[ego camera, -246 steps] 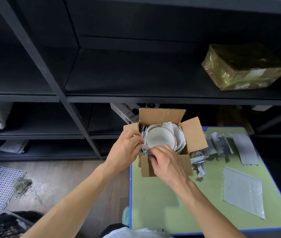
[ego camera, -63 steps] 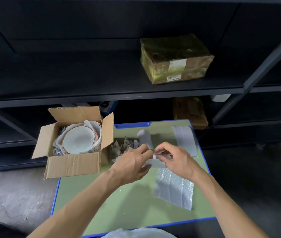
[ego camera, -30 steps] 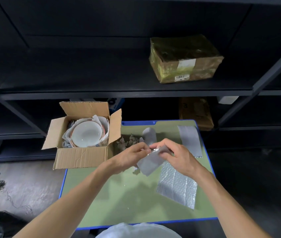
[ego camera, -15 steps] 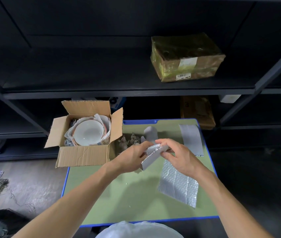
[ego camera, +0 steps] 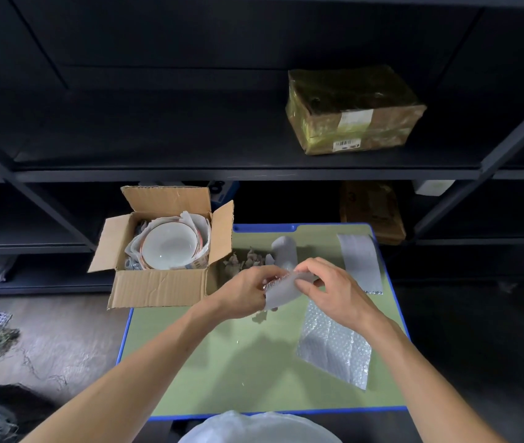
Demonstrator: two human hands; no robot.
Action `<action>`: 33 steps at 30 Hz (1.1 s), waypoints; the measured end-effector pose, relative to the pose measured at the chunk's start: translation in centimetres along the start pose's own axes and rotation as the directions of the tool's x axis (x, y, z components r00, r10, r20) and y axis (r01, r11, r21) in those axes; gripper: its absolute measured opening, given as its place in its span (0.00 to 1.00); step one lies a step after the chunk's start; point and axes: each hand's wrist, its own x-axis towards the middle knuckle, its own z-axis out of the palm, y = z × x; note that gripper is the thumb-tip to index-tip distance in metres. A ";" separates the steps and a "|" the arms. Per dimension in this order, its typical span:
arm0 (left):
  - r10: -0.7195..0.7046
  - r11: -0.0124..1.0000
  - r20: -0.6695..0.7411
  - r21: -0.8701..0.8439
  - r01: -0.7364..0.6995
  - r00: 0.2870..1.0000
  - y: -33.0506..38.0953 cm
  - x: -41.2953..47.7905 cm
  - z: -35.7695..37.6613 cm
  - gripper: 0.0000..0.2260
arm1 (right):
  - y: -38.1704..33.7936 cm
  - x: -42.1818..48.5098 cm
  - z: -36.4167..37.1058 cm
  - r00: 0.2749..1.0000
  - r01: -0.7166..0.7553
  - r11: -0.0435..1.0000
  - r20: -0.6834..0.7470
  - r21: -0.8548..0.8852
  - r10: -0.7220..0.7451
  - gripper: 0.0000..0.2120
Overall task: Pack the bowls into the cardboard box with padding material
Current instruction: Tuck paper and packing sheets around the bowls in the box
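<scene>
The left hand (ego camera: 244, 294) grips the left end of a grey sheet (ego camera: 281, 290), and the right hand (ego camera: 337, 292) pinches its top edge, above the table (ego camera: 222, 362). The bowls (ego camera: 169, 246) sit in the box (ego camera: 158, 287), to the left. It seems better to fold the sheet small and firm, so that it fills a gap beside the bowls.

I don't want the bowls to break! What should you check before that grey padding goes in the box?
1. Grey padding held: ok, left hand and right hand both pinch it.
2. Cardboard box flaps open: ok.
3. Bowl inside, paper around it: ok.
4. Room beside the bowl for padding: cannot tell.
5. Box fully on the table: cannot tell, its left corner seems past the edge.
6. Spare bubble wrap ready: ok, flat on the table.
</scene>
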 end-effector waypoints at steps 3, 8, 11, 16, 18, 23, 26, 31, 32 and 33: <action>-0.019 0.998 -0.086 -0.055 0.014 0.996 -0.8 0.2 0.0 0.22 | 0.0 0.2 0.1 1.000 0.012 1.000 -0.002 -0.014 -0.012 0.01; 0.029 0.996 -0.118 -0.085 -0.039 0.993 -1.0 0.6 0.1 0.18 | -0.2 0.4 -0.1 0.999 -0.041 0.999 0.034 -0.023 0.042 0.06; -0.027 0.968 -0.097 -0.249 0.002 0.995 -0.7 0.6 0.0 0.08 | -0.3 0.4 -0.1 0.998 -0.064 0.998 0.029 -0.015 0.064 0.07; -0.024 0.963 -0.076 -0.268 0.002 0.997 0.1 0.2 -0.4 0.20 | -0.2 0.6 -0.1 0.997 -0.068 0.997 0.031 0.044 0.067 0.07; -0.015 0.979 -0.083 -0.202 -0.002 0.996 -0.2 0.4 -0.5 0.15 | -0.2 0.8 -0.1 0.998 -0.064 0.997 0.029 0.034 0.063 0.06; 0.028 0.995 -0.106 -0.093 -0.038 0.994 -1.0 1.0 -0.4 0.07 | 0.1 1.3 -0.1 0.998 -0.061 0.998 0.033 0.007 0.061 0.03; 0.026 0.995 -0.136 -0.087 -0.039 0.990 -0.7 1.1 -0.4 0.08 | 0.3 1.3 0.0 0.989 -0.127 0.991 0.085 0.049 0.123 0.08; 0.014 0.990 -0.136 -0.136 -0.032 0.991 -0.7 1.2 -0.3 0.07 | 0.0 1.1 -0.1 0.991 -0.117 0.989 0.079 0.090 0.110 0.09; -0.007 0.981 -0.120 -0.192 -0.017 0.993 -0.7 1.1 -0.3 0.07 | 0.0 1.1 -0.2 0.993 -0.105 0.991 0.067 0.089 0.099 0.08; -0.028 0.966 -0.097 -0.258 0.002 0.995 -0.6 1.0 -0.2 0.08 | 0.0 1.1 -0.3 0.994 -0.097 0.990 0.056 0.099 0.092 0.08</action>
